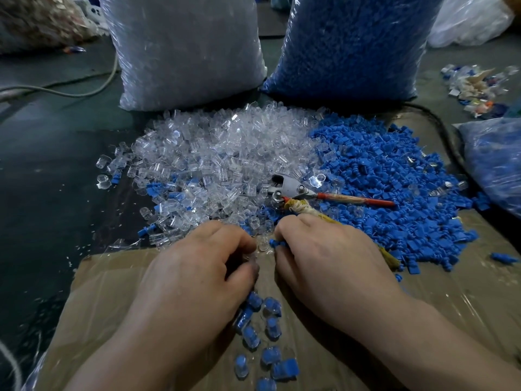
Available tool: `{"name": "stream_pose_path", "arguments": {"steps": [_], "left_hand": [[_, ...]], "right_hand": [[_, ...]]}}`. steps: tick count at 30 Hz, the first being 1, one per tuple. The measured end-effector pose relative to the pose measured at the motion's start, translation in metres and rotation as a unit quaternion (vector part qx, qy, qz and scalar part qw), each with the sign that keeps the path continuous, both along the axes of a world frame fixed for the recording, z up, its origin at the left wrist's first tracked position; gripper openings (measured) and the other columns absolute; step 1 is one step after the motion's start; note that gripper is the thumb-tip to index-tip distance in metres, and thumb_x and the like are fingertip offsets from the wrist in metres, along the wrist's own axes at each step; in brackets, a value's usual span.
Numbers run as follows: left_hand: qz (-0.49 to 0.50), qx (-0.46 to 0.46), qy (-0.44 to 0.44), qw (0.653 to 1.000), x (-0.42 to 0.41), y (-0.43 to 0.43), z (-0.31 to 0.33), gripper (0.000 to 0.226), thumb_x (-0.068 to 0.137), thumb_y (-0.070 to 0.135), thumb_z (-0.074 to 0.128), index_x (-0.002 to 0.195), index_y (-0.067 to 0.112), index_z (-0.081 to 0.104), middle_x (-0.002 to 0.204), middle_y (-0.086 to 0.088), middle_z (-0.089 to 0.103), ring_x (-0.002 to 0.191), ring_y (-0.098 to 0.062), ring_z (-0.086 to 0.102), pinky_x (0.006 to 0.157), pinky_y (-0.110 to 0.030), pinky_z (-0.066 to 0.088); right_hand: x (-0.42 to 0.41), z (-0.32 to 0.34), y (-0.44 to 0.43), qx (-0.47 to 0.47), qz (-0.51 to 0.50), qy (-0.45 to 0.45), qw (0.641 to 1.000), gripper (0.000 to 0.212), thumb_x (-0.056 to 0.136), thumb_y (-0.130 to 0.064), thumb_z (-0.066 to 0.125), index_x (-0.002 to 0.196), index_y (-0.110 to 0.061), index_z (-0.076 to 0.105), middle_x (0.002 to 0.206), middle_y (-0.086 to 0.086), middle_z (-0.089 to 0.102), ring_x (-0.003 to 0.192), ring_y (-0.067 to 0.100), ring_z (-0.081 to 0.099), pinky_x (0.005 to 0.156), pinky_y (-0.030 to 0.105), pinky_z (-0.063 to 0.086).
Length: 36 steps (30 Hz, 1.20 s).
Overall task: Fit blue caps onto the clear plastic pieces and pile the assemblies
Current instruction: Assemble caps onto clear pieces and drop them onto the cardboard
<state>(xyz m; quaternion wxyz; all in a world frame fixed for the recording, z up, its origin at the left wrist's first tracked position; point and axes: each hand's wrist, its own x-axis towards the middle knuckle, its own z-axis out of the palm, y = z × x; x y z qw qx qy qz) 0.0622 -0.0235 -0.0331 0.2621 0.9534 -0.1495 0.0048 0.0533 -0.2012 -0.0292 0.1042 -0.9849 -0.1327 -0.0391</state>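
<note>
A heap of clear plastic pieces (214,153) lies ahead on the left, and a heap of blue caps (394,176) lies on the right. My left hand (197,266) is curled, its fingertips pinched on a clear piece (262,246) that is mostly hidden. My right hand (327,258) grips a blue cap (277,244) right beside that clear piece, the two nearly touching. Several finished assemblies (265,334), clear with blue inside, lie scattered on the cardboard below my hands.
A flat cardboard sheet (456,294) covers the near floor. Pliers with red handles (310,193) rest between the heaps. A big bag of clear pieces (186,49) and a big bag of blue caps (355,43) stand behind. A cable (70,90) runs at the left.
</note>
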Motion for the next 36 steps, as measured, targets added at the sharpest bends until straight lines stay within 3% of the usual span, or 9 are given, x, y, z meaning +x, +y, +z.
{"name": "stream_pose_path", "arguments": {"steps": [6, 9, 11, 15, 19, 23, 29, 33, 36], "left_hand": [[0.017, -0.025, 0.004, 1.0, 0.0, 0.001, 0.0, 0.02, 0.081, 0.045, 0.057, 0.1, 0.052, 0.055, 0.098, 0.039, 0.057, 0.084, 0.009, 0.057, 0.064, -0.017, 0.045], [0.031, -0.056, 0.01, 0.998, 0.0, 0.0, -0.002, 0.022, 0.082, 0.042, 0.062, 0.1, 0.053, 0.055, 0.098, 0.042, 0.057, 0.081, 0.009, 0.06, 0.062, -0.021, 0.05], [0.045, -0.093, 0.013, 0.995, -0.001, 0.001, -0.004, 0.018, 0.082, 0.042, 0.063, 0.096, 0.052, 0.059, 0.09, 0.038, 0.062, 0.074, 0.007, 0.064, 0.061, -0.024, 0.052], [0.062, -0.169, 0.005, 0.984, -0.003, -0.002, -0.004, 0.017, 0.082, 0.04, 0.066, 0.095, 0.05, 0.062, 0.085, 0.032, 0.067, 0.076, 0.008, 0.066, 0.051, -0.015, 0.05], [0.096, -0.263, -0.002, 0.96, 0.0, -0.004, -0.005, 0.017, 0.085, 0.023, 0.073, 0.086, 0.04, 0.069, 0.082, 0.023, 0.071, 0.073, 0.004, 0.067, 0.059, -0.002, 0.046], [0.114, -0.289, -0.028, 0.95, 0.002, -0.007, -0.007, 0.016, 0.087, 0.024, 0.072, 0.089, 0.04, 0.067, 0.086, 0.022, 0.07, 0.075, 0.002, 0.067, 0.054, -0.008, 0.049], [0.119, -0.268, -0.051, 0.955, 0.003, -0.006, -0.01, 0.016, 0.086, 0.033, 0.067, 0.096, 0.045, 0.063, 0.088, 0.019, 0.069, 0.076, -0.005, 0.069, 0.067, -0.034, 0.058], [0.134, -0.303, -0.058, 0.942, 0.002, -0.005, -0.01, 0.018, 0.089, 0.027, 0.067, 0.091, 0.044, 0.062, 0.082, 0.016, 0.072, 0.067, -0.003, 0.07, 0.051, -0.022, 0.056], [0.135, -0.306, -0.041, 0.941, 0.003, -0.005, -0.011, 0.01, 0.086, 0.035, 0.064, 0.092, 0.043, 0.062, 0.082, 0.014, 0.074, 0.073, -0.007, 0.072, 0.064, -0.039, 0.061]], "right_hand": [[0.0, 0.003, -0.001, 0.016, 0.002, 0.01, 1.0, 0.009, 0.096, -0.036, 0.037, 0.089, -0.031, 0.04, 0.076, -0.009, 0.047, 0.06, 0.015, 0.044, 0.046, 0.028, 0.022], [0.0, 0.004, -0.001, 0.015, 0.004, 0.018, 1.0, 0.011, 0.092, -0.038, 0.03, 0.086, -0.031, 0.036, 0.073, -0.009, 0.043, 0.058, 0.015, 0.041, 0.045, 0.026, 0.019], [-0.001, 0.005, -0.002, 0.027, -0.001, 0.015, 1.0, 0.012, 0.091, -0.037, 0.031, 0.084, -0.029, 0.038, 0.071, -0.009, 0.044, 0.056, 0.014, 0.041, 0.046, 0.029, 0.025], [-0.002, 0.004, -0.004, 0.075, -0.012, 0.01, 0.997, 0.013, 0.092, -0.035, 0.037, 0.082, -0.028, 0.041, 0.07, -0.009, 0.046, 0.058, 0.011, 0.046, 0.053, 0.034, 0.039], [-0.001, 0.003, -0.004, 0.127, -0.012, 0.007, 0.992, 0.013, 0.094, -0.036, 0.042, 0.084, -0.029, 0.046, 0.075, -0.01, 0.052, 0.067, 0.012, 0.052, 0.064, 0.039, 0.048], [0.001, 0.002, -0.005, 0.162, -0.014, -0.005, 0.987, 0.013, 0.095, -0.037, 0.047, 0.086, -0.028, 0.05, 0.077, -0.012, 0.056, 0.071, 0.009, 0.054, 0.067, 0.038, 0.049], [0.001, 0.001, -0.008, 0.226, -0.046, -0.017, 0.973, 0.013, 0.091, -0.036, 0.056, 0.08, -0.03, 0.053, 0.068, -0.013, 0.056, 0.067, 0.004, 0.054, 0.057, 0.023, 0.044], [-0.001, 0.004, -0.01, 0.336, -0.067, 0.003, 0.939, 0.002, 0.088, -0.035, 0.057, 0.09, -0.033, 0.058, 0.073, -0.01, 0.063, 0.056, 0.011, 0.06, 0.051, 0.033, 0.05], [-0.003, 0.007, -0.012, 0.371, -0.07, 0.035, 0.925, 0.016, 0.089, -0.032, 0.057, 0.1, -0.042, 0.061, 0.078, -0.012, 0.066, 0.055, 0.013, 0.063, 0.054, 0.038, 0.053]]}}
